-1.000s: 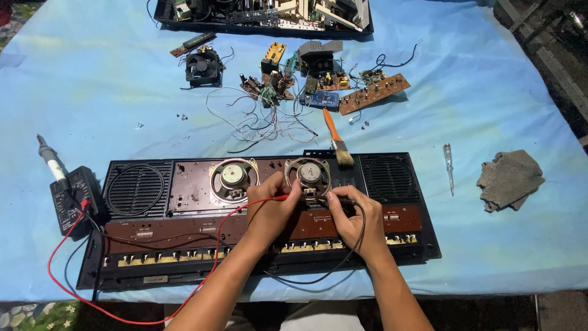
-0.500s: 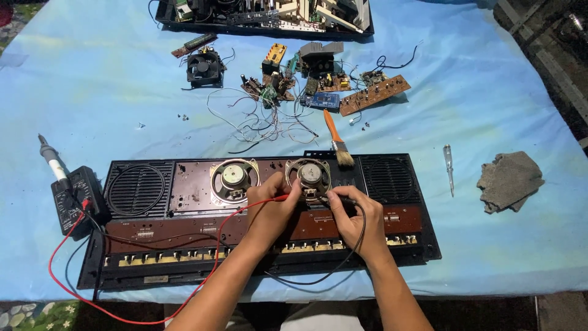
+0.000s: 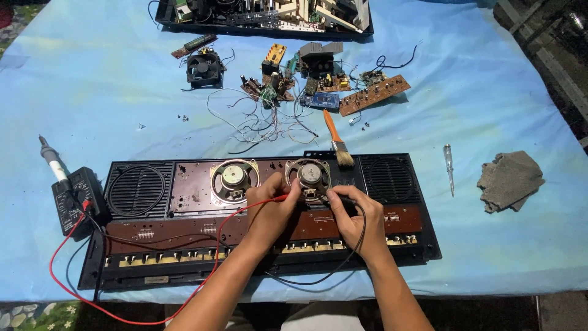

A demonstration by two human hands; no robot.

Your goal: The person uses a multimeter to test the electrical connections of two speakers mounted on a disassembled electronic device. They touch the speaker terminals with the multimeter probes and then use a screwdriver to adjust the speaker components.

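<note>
Your left hand pinches the red probe and your right hand the black probe: light, stiff; grip the insulated shafts at the fragile speaker terminals.

Looked down on a blue-covered table bearing a long black and brown panel with two grilles and two round speakers. Left hand pinched a red probe at the terminals of the right speaker; right hand pressed a black probe to the same spot. Red lead and black lead ran back to a black multimeter, just beside a soldering iron. Paintbrush lay with bristles on the panel's top edge. Farther off lay loose circuit boards, tangled wires, a small fan, a screwdriver and a grey rag.
</note>
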